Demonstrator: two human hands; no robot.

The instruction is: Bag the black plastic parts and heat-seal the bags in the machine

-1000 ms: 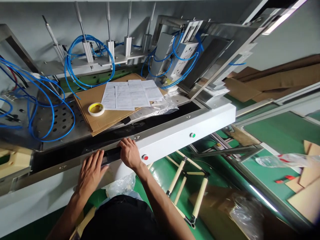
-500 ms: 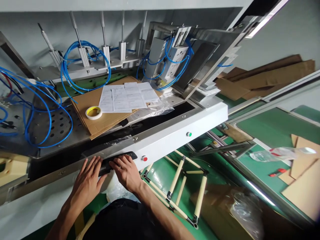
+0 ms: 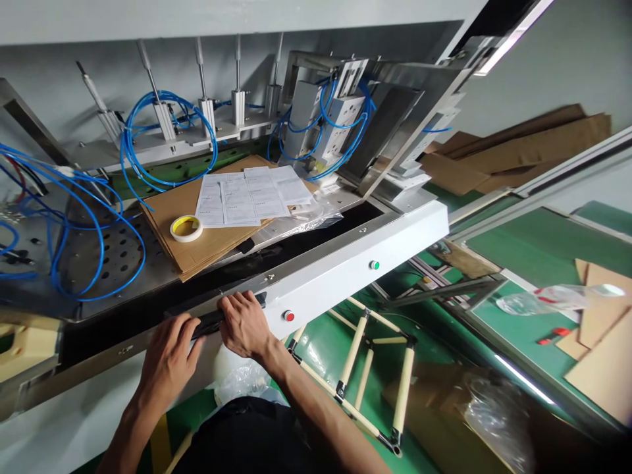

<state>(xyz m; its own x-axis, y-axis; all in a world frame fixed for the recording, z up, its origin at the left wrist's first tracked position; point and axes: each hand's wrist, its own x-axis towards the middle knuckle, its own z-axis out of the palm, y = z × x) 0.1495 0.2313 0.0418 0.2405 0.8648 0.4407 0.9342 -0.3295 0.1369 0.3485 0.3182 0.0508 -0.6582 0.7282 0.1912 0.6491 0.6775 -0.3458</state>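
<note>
A long black plastic-looking strip lies along the front edge of the machine, largely covered by my fingers. My left hand is closed on its left part, thumb at the near side. Over its right part, my right hand is wrapped with knuckles up. A dark tip of the strip shows just past the right-hand fingers. Clear film appears to lie on the metal ledge beyond the hands. Close to the right hand is a red button on the white front panel.
Behind the ledge, cardboard sheets carry printed papers and a tape roll. Blue air hoses loop around metal cylinders. A green button sits further right. Below stands a cream tube frame; a plastic bottle lies rightward.
Both hands have curled more tightly around the black strip. The right hand has shifted up slightly, and the left hand's outstretched fingers have bent. The camera view has tilted a little.
</note>
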